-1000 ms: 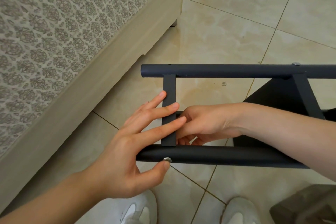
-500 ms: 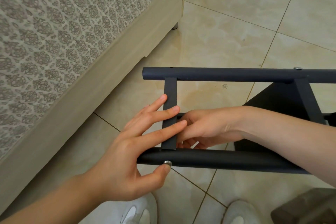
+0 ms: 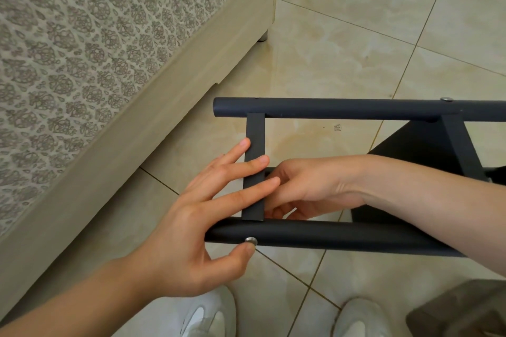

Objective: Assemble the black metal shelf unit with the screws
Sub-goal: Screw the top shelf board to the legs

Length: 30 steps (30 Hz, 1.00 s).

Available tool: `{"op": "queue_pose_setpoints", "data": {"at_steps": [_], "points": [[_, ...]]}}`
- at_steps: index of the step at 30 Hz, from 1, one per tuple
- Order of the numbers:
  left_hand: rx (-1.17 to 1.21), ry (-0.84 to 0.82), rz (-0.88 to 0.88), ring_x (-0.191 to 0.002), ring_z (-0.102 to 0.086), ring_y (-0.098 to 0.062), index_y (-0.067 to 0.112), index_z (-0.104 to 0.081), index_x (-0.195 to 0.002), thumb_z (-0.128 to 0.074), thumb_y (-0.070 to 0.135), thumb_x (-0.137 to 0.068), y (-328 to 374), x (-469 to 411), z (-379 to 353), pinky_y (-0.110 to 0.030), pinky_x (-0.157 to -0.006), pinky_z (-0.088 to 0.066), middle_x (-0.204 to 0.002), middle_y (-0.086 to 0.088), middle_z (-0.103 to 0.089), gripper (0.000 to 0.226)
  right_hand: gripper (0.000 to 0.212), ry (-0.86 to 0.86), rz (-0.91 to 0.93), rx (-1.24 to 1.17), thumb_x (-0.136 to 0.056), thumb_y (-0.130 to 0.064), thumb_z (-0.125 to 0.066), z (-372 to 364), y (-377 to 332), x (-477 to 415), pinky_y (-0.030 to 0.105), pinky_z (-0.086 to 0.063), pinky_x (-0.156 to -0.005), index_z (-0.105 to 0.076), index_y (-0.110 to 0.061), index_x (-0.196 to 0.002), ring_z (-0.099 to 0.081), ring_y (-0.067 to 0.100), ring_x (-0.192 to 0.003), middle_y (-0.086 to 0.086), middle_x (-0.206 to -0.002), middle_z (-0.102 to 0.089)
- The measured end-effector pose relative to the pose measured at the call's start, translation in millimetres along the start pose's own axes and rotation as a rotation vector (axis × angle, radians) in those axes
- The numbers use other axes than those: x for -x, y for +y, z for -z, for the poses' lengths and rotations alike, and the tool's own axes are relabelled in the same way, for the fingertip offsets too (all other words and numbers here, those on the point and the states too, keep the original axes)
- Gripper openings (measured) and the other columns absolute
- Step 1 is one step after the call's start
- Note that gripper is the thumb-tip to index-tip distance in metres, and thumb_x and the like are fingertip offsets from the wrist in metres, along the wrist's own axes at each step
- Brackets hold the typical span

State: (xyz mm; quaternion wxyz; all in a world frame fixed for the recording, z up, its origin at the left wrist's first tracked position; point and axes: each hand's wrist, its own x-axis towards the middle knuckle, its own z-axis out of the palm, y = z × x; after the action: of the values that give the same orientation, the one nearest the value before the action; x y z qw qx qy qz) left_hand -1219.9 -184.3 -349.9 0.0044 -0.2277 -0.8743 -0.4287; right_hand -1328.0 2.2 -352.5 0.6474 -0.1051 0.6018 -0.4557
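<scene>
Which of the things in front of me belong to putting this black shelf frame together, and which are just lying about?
On the job: near tube, far tube, flat crossbar, silver screw by the thumb of the left hand, second screw, black panel, right hand.
Just lying about: patterned bed base, white shoes, brown object, floor tiles.

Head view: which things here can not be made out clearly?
- Head view: fingertips of the right hand are hidden behind the flat bar and the left hand; what they hold is unclear.
- Head view: shelf frame is cut off by the right edge.
- Head view: brown thing at the bottom right corner, cut off by the edges.
</scene>
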Motion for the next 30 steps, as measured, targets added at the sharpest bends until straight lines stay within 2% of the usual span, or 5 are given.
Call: {"op": "queue_pose_setpoints", "data": {"at_steps": [6, 12, 19, 24, 30], "points": [[-0.007, -0.005, 0.005, -0.155, -0.019, -0.026, 0.015, -0.052, -0.141, -0.059, 0.023, -0.081, 0.8, 1.6, 0.9, -0.060, -0.118, -0.027, -0.156, -0.002, -0.043, 0.062, 0.024, -0.015, -0.016, -0.024, -0.096, -0.010, -0.057, -0.7, -1.0, 0.9, 0.029, -0.054, -0.080, -0.066, 0.002, -0.114, -0.063, 0.020, -0.090, 0.013, -0.103, -0.068], [0.001, -0.003, 0.007, -0.155, -0.020, -0.027, 0.014, -0.052, -0.142, -0.059, 0.022, -0.081, 0.1, 1.9, 0.1, -0.063, -0.117, -0.028, -0.156, -0.002, -0.043, 0.062, 0.018, -0.009, -0.041, 0.009, -0.095, -0.012, -0.059, -0.8, -1.2, 1.0, 0.033, -0.054, -0.085, -0.070, -0.006, -0.107, -0.064, 0.021, -0.091, 0.012, -0.104, -0.069], [-0.001, 0.003, -0.003, -0.155, -0.020, -0.028, 0.013, -0.052, -0.143, -0.060, 0.021, -0.082, -1.1, 2.2, -0.8, -0.064, -0.117, -0.028, -0.156, -0.001, -0.043, 0.062, 0.026, -0.010, -0.044, -0.019, -0.097, -0.015, -0.058, 0.3, -2.9, 1.8, 0.039, -0.055, -0.089, -0.066, 0.000, -0.117, -0.065, 0.021, -0.091, 0.019, -0.119, -0.068], [0.006, 0.005, -0.001, -0.155, -0.020, -0.028, 0.014, -0.052, -0.143, -0.061, 0.022, -0.083, -1.7, 2.4, -1.1, -0.065, -0.116, -0.029, -0.157, 0.001, -0.042, 0.062, 0.027, -0.020, -0.032, 0.008, -0.095, -0.006, -0.057, 2.5, -4.5, 5.1, 0.036, -0.055, -0.085, -0.063, 0.006, -0.118, -0.065, 0.023, -0.094, 0.022, -0.115, -0.067], [0.005, 0.000, 0.000, -0.155, -0.019, -0.028, 0.014, -0.052, -0.143, -0.060, 0.022, -0.083, -1.5, 2.0, -0.6, -0.064, -0.117, -0.028, -0.157, 0.000, -0.042, 0.062, 0.026, 0.022, -0.028, 0.027, -0.095, -0.010, -0.060, 1.0, -2.1, 1.4, 0.030, -0.053, -0.083, -0.066, 0.004, -0.117, -0.063, 0.020, -0.092, 0.013, -0.105, -0.070]]}}
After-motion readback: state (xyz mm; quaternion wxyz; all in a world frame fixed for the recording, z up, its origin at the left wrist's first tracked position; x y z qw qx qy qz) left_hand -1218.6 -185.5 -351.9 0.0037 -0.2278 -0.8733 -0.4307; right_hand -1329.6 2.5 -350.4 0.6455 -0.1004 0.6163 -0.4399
